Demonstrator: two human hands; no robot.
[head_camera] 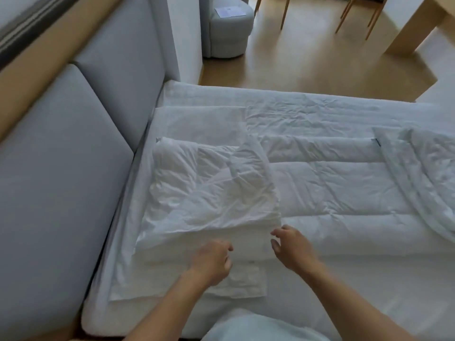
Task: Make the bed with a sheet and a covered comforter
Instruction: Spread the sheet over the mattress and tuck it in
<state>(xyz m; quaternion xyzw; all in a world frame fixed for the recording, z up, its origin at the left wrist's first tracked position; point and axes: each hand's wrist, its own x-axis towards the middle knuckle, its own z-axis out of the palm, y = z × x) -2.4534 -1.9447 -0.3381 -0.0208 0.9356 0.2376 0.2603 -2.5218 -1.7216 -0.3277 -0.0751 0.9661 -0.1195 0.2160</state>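
Left hand (211,262) at 6 o'clock in frame, palm down over the near edge of the cover (209,188). Fingers curled in; can't tell if they pinch fabric or just rest on it.

Right hand (293,249) just beside it, 5 o'clock, at the cover's near-right corner. Thumb and fingers (275,247) loosely bent with a moderate gap between them, nothing gripped. Tips right at the fabric edge; contact unclear.

Cover: crumpled white bundle, folded, left of centre, lying on the head end of the bed (295,97), near the grey padded headboard (61,156) at 9 o'clock.

Sheet (192,121): flat, white, under the cover, showing at the cover's 12 o'clock side. Another flat white layer sticks out at the cover's 6 o'clock side, under the left hand; can't tell if it is the same piece.

Comforter (332,183): quilted, spread flat across the bed from the cover's 3 o'clock side; the cover overlaps its left end. Far edge folded over, small blue tag (376,142) at the end of the fold. At 3 o'clock, by the frame edge, a bunched quilted roll (428,173) lies on it.

Wood floor (307,57) at 12 to 1 o'clock. Grey pouf (229,33) at 12 o'clock, paper (230,11) on top. Chair legs (284,13) at 1 o'clock.
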